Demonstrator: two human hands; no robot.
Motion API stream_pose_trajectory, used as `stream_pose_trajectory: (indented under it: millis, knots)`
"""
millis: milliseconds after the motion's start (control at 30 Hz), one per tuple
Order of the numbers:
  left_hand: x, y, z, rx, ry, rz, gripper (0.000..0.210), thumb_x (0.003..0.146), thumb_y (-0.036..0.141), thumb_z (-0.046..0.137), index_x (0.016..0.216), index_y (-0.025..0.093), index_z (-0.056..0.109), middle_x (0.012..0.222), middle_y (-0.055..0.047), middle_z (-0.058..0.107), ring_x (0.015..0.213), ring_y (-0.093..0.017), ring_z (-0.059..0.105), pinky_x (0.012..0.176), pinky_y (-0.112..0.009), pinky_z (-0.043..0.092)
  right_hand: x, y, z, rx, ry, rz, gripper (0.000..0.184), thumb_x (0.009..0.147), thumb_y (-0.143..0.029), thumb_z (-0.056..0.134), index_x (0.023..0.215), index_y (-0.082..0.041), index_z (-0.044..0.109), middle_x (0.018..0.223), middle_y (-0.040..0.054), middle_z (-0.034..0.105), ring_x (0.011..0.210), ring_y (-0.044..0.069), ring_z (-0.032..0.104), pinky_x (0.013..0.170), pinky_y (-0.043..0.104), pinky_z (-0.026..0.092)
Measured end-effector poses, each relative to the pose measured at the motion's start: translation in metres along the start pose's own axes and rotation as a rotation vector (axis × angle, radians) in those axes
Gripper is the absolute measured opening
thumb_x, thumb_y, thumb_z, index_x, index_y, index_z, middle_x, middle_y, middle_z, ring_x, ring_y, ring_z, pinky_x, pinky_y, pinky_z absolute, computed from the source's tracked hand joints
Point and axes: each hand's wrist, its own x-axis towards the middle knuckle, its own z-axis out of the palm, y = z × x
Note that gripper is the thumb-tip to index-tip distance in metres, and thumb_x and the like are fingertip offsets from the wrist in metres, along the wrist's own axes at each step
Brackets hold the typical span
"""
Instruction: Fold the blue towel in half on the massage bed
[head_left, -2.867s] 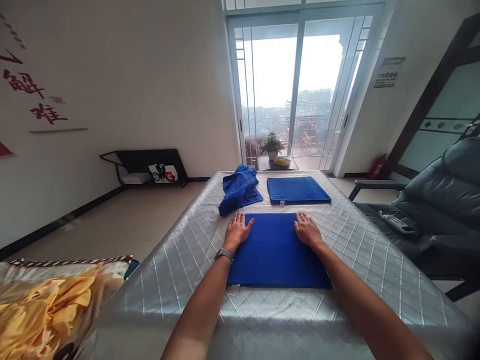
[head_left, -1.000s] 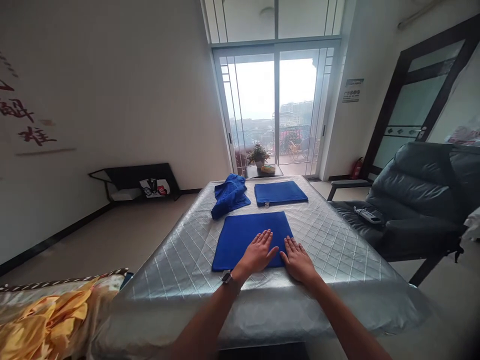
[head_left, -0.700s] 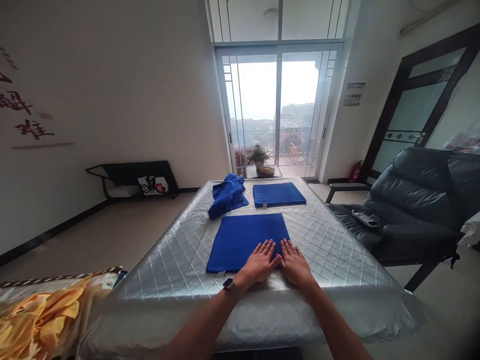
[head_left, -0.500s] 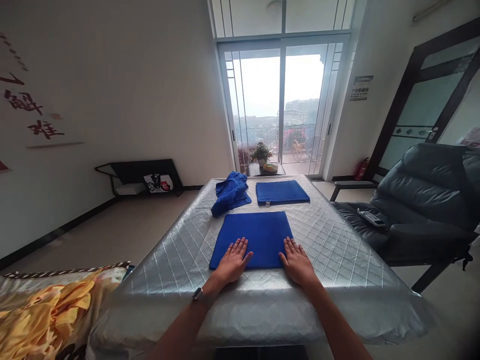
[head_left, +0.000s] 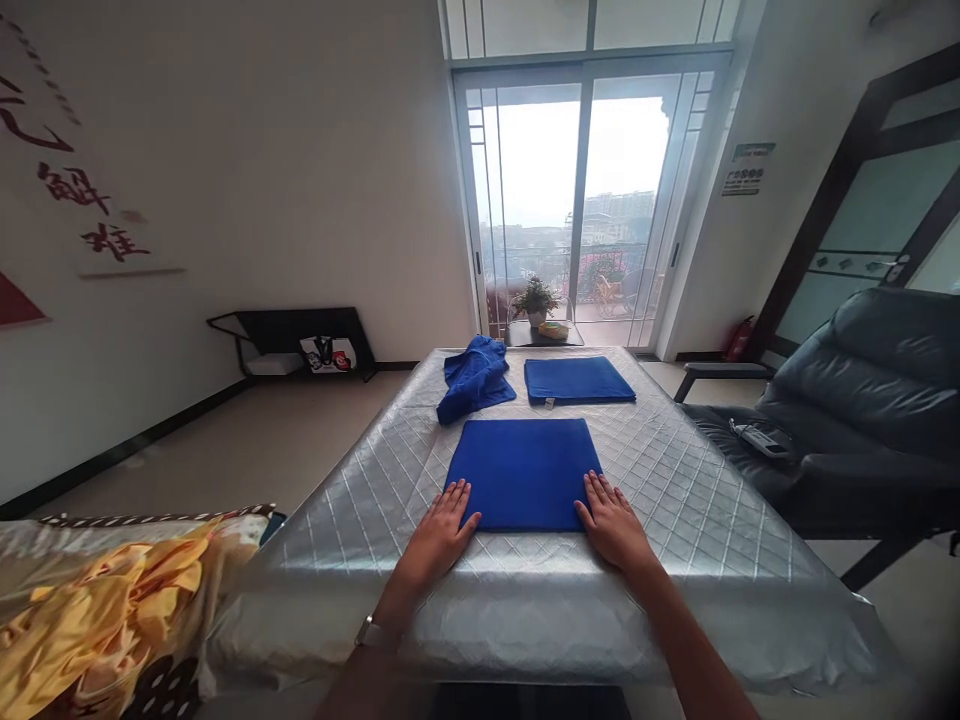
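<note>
A blue cloth folded into a flat rectangle (head_left: 529,465) lies on the silver quilted table cover (head_left: 360,500) in front of me. My left hand (head_left: 441,528) rests flat at its near left corner, fingers stretched out. On the near right corner my right hand (head_left: 611,518) lies flat, fingertips on the edge of the cloth. Behind it is a second folded blue cloth (head_left: 579,380) with a small white tag on its near edge. A crumpled blue cloth (head_left: 475,378) sits at the far left of the table.
A dark padded armchair (head_left: 885,400) holding a grey device (head_left: 761,438) stands to the right. At the lower left is a heap of yellow cloth (head_left: 112,620). A potted plant (head_left: 536,300) stands on a small table beyond, before the glass sliding doors (head_left: 517,180).
My left hand has slid left from the middle of the near edge to the cloth's left corner. My right hand stays at the right corner. The view has turned slightly left.
</note>
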Motion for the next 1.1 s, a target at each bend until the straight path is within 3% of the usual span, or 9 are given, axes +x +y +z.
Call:
stream_pose_trajectory:
  millis: [133, 233, 367, 467, 567, 767, 967, 1100]
  knots:
    - [-0.006, 0.01, -0.015, -0.066, 0.151, 0.019, 0.049, 0.099, 0.043, 0.049, 0.144, 0.021, 0.052, 0.155, -0.011, 0.047, 0.144, -0.027, 0.041, 0.121, -0.049, 0.032, -0.002, 0.001, 0.002, 0.014, 0.072, -0.023, 0.063, 0.104, -0.043, 0.028, 0.159, -0.013, 0.031, 0.166, 0.0076, 0.024, 0.154, 0.022, 0.017, 0.126, 0.042, 0.015]
    - [-0.012, 0.017, -0.027, -0.135, 0.238, 0.025, 0.028, 0.093, 0.036, 0.06, 0.118, 0.024, 0.066, 0.136, -0.009, 0.062, 0.127, -0.027, 0.057, 0.112, -0.047, 0.042, -0.004, 0.002, 0.002, 0.017, 0.192, -0.089, 0.055, 0.102, -0.038, 0.036, 0.152, -0.016, 0.046, 0.162, 0.0097, 0.035, 0.152, 0.025, 0.026, 0.124, 0.047, 0.022]
    - [-0.017, 0.022, -0.039, -0.243, 0.193, 0.056, 0.015, 0.087, 0.033, 0.067, 0.1, 0.025, 0.069, 0.111, -0.006, 0.067, 0.107, -0.025, 0.063, 0.099, -0.043, 0.05, -0.009, 0.006, -0.002, 0.077, 0.379, -0.274, 0.036, 0.099, -0.027, 0.045, 0.127, -0.021, 0.068, 0.146, 0.0118, 0.056, 0.135, 0.028, 0.052, 0.115, 0.047, 0.04]
    - [-0.017, 0.024, -0.044, -0.276, 0.151, 0.06, 0.011, 0.088, 0.033, 0.067, 0.096, 0.025, 0.069, 0.103, -0.005, 0.068, 0.101, -0.025, 0.064, 0.097, -0.043, 0.048, -0.016, 0.012, -0.007, 0.151, 0.386, -0.411, 0.025, 0.097, -0.025, 0.051, 0.11, -0.025, 0.073, 0.12, 0.0092, 0.069, 0.109, 0.024, 0.066, 0.099, 0.042, 0.053]
    - [-0.017, 0.025, -0.046, -0.288, 0.127, 0.065, 0.01, 0.09, 0.033, 0.065, 0.094, 0.025, 0.07, 0.1, -0.004, 0.068, 0.099, -0.024, 0.064, 0.096, -0.043, 0.047, -0.025, 0.019, -0.011, 0.2, 0.306, -0.486, 0.018, 0.095, -0.027, 0.058, 0.106, -0.027, 0.072, 0.106, 0.0053, 0.071, 0.098, 0.021, 0.068, 0.09, 0.037, 0.056]
    - [-0.016, 0.023, -0.046, -0.285, 0.094, 0.101, 0.011, 0.093, 0.033, 0.062, 0.093, 0.026, 0.07, 0.1, -0.004, 0.07, 0.099, -0.024, 0.063, 0.095, -0.043, 0.045, -0.034, 0.019, -0.023, 0.206, 0.269, -0.504, 0.017, 0.096, -0.025, 0.058, 0.103, -0.027, 0.073, 0.104, 0.0041, 0.072, 0.095, 0.02, 0.068, 0.087, 0.033, 0.056]
    - [-0.016, 0.021, -0.044, -0.313, 0.085, 0.136, 0.014, 0.096, 0.033, 0.056, 0.096, 0.026, 0.068, 0.1, -0.003, 0.069, 0.098, -0.022, 0.062, 0.095, -0.042, 0.044, -0.03, 0.016, -0.025, 0.002, 0.356, -0.607, 0.019, 0.097, -0.017, 0.055, 0.094, -0.025, 0.072, 0.094, 0.0029, 0.072, 0.084, 0.018, 0.068, 0.082, 0.032, 0.054]
    - [-0.017, 0.025, -0.048, -0.303, 0.089, 0.108, 0.013, 0.093, 0.032, 0.058, 0.087, 0.024, 0.065, 0.096, -0.003, 0.068, 0.096, -0.023, 0.062, 0.093, -0.042, 0.045, -0.026, 0.017, -0.02, -0.117, 0.418, -0.625, 0.018, 0.098, -0.014, 0.054, 0.094, -0.023, 0.07, 0.092, 0.0027, 0.071, 0.083, 0.018, 0.067, 0.079, 0.03, 0.053]
